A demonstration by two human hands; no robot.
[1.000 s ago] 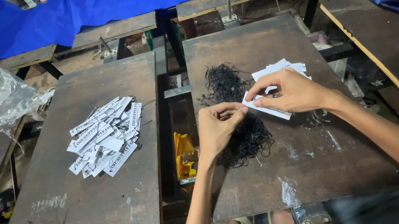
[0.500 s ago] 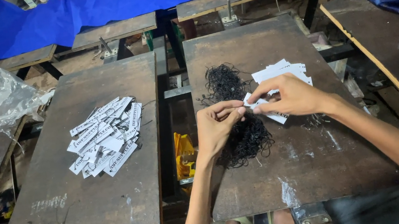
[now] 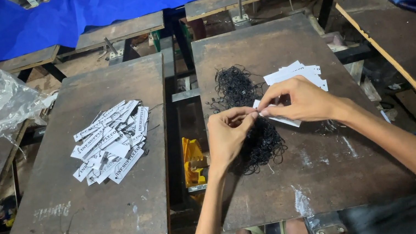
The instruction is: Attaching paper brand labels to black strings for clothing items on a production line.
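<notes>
A white paper tag (image 3: 280,120) is pinched between both hands above the right worktop (image 3: 338,168). The right hand (image 3: 300,99) grips its upper edge; the left hand (image 3: 227,133) is closed on its near corner, over a heap of black string loops (image 3: 249,110). A stack of tags (image 3: 298,72) lies just behind. The worktop's near edge has open room. Finished tags (image 3: 109,141) lie on the left worktop (image 3: 69,222).

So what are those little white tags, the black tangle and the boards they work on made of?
The white tags look like matte card: flat, stiff, printed strips. The black tangle seems to be thin cord or elastic loops, dull and curly. The board looks like dark wood or painted metal, scuffed and scratched; I can't tell which.
</notes>
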